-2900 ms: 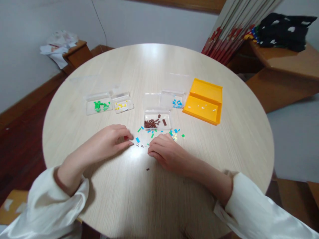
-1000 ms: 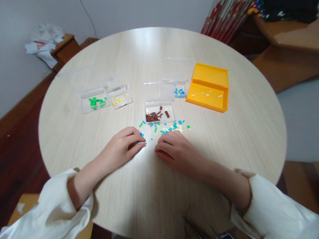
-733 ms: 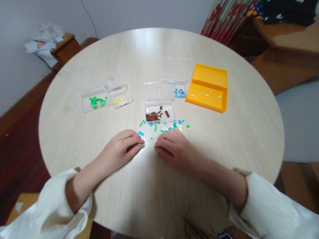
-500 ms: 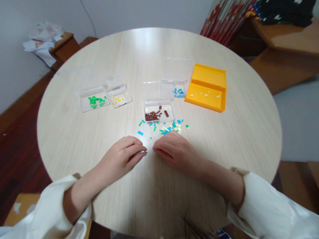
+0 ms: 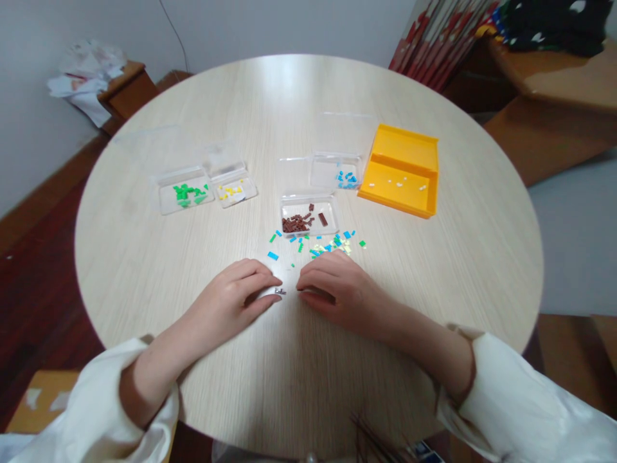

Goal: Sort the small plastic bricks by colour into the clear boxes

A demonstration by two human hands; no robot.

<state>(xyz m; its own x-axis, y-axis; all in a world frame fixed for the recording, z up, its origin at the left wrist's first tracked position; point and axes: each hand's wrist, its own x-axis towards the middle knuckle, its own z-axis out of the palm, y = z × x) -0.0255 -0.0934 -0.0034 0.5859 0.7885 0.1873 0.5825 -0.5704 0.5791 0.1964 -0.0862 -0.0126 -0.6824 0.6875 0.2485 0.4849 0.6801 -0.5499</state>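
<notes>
My left hand rests on the table with thumb and fingertips apart. Between those tips sits a small grey brick piece, close to the thumb; whether the thumb touches it cannot be made out. To its right, my right hand is closed in a pinch, and anything in its fingertips is hidden. Just beyond the hands lie scattered small blue, green and pale yellow bricks, partly covered by my right hand. Farther on, a clear plastic box holds brown bricks.
At the left on the round table stand clear boxes with green bricks and yellow bricks. Blue pieces lie in another clear box. An open yellow case with a few white pieces is at the right.
My left thumb and fingers have parted around the grey brick piece, which shows more plainly. My right hand has barely moved, its curled fingers gapping slightly more.
</notes>
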